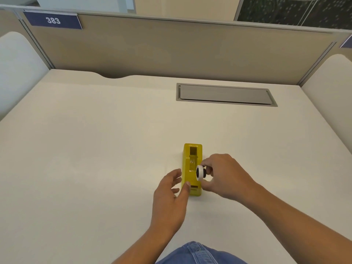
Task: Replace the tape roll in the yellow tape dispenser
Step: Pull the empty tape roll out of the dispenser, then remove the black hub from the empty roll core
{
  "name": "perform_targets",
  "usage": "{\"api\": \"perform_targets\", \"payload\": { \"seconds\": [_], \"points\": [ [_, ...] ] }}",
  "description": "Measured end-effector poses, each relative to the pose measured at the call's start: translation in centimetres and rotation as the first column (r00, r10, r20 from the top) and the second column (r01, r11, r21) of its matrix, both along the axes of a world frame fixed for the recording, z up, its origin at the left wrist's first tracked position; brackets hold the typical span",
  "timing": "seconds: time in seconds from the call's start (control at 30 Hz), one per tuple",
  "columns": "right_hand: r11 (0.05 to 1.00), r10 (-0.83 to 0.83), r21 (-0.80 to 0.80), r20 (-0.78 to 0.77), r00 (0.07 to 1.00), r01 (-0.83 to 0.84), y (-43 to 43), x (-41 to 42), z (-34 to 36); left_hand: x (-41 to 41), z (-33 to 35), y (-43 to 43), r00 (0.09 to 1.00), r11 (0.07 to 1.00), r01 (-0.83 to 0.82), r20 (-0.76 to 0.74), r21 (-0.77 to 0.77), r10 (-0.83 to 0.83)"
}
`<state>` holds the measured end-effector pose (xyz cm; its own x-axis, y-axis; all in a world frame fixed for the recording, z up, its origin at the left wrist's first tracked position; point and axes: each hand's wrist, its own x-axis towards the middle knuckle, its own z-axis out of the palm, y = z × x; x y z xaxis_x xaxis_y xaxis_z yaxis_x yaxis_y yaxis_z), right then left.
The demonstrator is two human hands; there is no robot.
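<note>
A yellow tape dispenser [192, 159] stands on the white desk [95, 149], its long axis pointing away from me. My right hand [224, 176] grips a white tape roll on a black hub [200, 172], held on edge just above the dispenser's right side near the roll well. My left hand [171, 195] rests against the dispenser's left side, fingers spread, thumb touching its near end.
A grey cable hatch [224, 94] is set into the desk at the back right. A beige partition [171, 46] with a "383" sign [53, 20] closes the far edge. White side panels stand left and right.
</note>
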<state>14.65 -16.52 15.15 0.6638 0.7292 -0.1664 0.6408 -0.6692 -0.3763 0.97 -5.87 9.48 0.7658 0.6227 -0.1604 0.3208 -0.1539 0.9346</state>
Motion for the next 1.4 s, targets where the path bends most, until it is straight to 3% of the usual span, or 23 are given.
{"api": "perform_targets", "payload": {
  "seconds": [0.23,0.37,0.53,0.73,1.2,1.4],
  "points": [
    [0.999,0.030,0.021,0.006,1.000,-0.031,-1.0,-2.7,0.8,0.4,1.9,-0.4,0.997,0.974,0.075,0.006,-0.215,-0.075],
    [0.998,-0.017,0.058,0.004,1.000,0.017,-1.4,-3.2,0.9,0.3,2.0,-0.5,0.998,0.969,0.057,0.025,-0.241,-0.053],
    [0.977,-0.090,0.177,-0.170,0.981,0.120,-2.3,-3.6,0.7,0.1,2.1,-0.7,0.997,0.941,0.049,0.072,-0.336,-0.026],
    [0.877,-0.104,0.379,-0.448,0.888,0.294,-3.3,-4.2,-0.3,-0.1,2.9,-1.2,0.994,0.929,0.071,0.105,-0.364,-0.035],
    [0.712,-0.161,0.506,-0.558,0.814,0.487,-3.8,-5.1,-1.0,0.0,3.5,-1.2,0.997,0.920,0.039,0.073,-0.391,-0.011],
    [0.702,-0.158,0.524,-0.545,0.823,0.482,-3.9,-5.4,-1.2,-0.1,3.7,-1.0,0.995,0.928,0.084,0.083,-0.364,-0.057]
  ]
}}
